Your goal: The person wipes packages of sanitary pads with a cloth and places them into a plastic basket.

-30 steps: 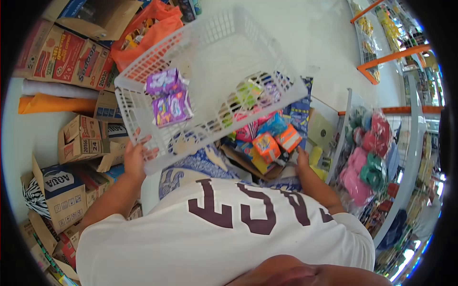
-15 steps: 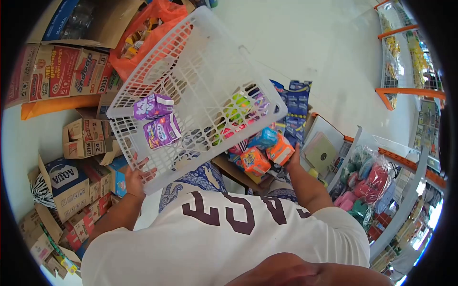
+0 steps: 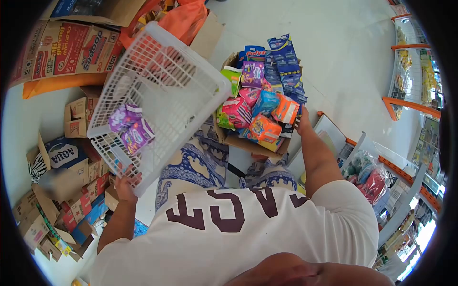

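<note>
My left hand (image 3: 127,187) grips the lower left corner of a white plastic basket (image 3: 202,112), its fingers curled through the slotted side. The basket is tilted, and two purple packets (image 3: 135,136) lie inside against its slats. My right hand (image 3: 303,121) is closed on the right edge of an open cardboard box (image 3: 250,145), with part of the fingers hidden. Packed in the box are an orange packet (image 3: 264,128), a blue packet (image 3: 265,102), a pink packet (image 3: 234,113), a purple packet (image 3: 253,74) and dark blue strips of sachets (image 3: 286,62).
Stacked cartons (image 3: 71,52) and an orange plastic bag (image 3: 183,21) stand at the upper left. More open cartons (image 3: 78,190) line the left wall. On the right are shelf racks with orange edges (image 3: 412,107) and a clear bag of colourful goods (image 3: 369,176). Pale tiled floor (image 3: 343,62) lies ahead.
The basket has moved left, away from over the box, with the two purple packets still in it. More of the box's contents now shows. My right hand sits higher in view, at the box edge.
</note>
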`<action>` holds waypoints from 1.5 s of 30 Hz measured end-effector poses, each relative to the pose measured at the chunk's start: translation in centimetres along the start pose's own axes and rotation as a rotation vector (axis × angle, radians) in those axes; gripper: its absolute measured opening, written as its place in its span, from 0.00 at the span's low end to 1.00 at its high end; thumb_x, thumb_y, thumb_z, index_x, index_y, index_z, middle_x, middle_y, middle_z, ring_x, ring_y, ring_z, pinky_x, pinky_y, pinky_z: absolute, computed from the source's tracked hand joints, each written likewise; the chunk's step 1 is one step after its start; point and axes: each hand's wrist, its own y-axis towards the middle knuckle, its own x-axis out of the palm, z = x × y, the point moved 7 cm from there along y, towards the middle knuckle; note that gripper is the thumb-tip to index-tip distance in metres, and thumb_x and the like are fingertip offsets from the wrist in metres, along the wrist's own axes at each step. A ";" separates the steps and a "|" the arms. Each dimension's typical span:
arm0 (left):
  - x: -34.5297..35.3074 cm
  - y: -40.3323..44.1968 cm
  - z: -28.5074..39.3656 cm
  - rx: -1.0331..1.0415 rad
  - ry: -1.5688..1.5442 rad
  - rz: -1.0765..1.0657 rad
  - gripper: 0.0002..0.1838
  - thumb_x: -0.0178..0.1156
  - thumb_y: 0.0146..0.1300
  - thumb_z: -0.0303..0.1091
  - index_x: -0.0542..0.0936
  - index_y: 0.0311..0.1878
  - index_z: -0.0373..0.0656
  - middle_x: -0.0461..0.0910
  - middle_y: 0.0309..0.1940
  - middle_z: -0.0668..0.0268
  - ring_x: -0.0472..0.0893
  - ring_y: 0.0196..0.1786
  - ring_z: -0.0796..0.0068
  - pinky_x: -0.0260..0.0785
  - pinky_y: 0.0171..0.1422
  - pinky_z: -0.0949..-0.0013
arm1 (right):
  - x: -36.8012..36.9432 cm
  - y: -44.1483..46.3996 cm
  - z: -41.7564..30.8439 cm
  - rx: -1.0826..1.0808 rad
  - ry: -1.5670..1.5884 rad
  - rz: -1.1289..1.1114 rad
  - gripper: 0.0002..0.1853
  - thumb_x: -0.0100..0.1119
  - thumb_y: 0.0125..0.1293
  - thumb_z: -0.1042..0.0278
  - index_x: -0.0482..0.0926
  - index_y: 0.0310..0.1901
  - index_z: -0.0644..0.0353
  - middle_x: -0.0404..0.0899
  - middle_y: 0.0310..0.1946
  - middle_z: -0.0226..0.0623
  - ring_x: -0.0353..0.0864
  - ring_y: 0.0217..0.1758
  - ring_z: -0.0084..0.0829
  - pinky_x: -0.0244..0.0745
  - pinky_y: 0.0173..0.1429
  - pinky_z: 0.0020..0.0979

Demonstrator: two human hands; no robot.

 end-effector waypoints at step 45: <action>3.8 -7.2 6.1 0.278 0.051 -1.001 0.33 0.48 0.56 0.24 0.68 0.70 0.43 0.81 0.49 0.53 0.86 0.31 0.57 0.80 0.33 0.64 | -30.1 -80.6 -6.1 -0.004 -1.783 0.937 0.20 0.61 0.44 0.69 0.84 0.43 0.64 0.84 0.42 0.53 0.85 0.46 0.48 0.78 0.49 0.45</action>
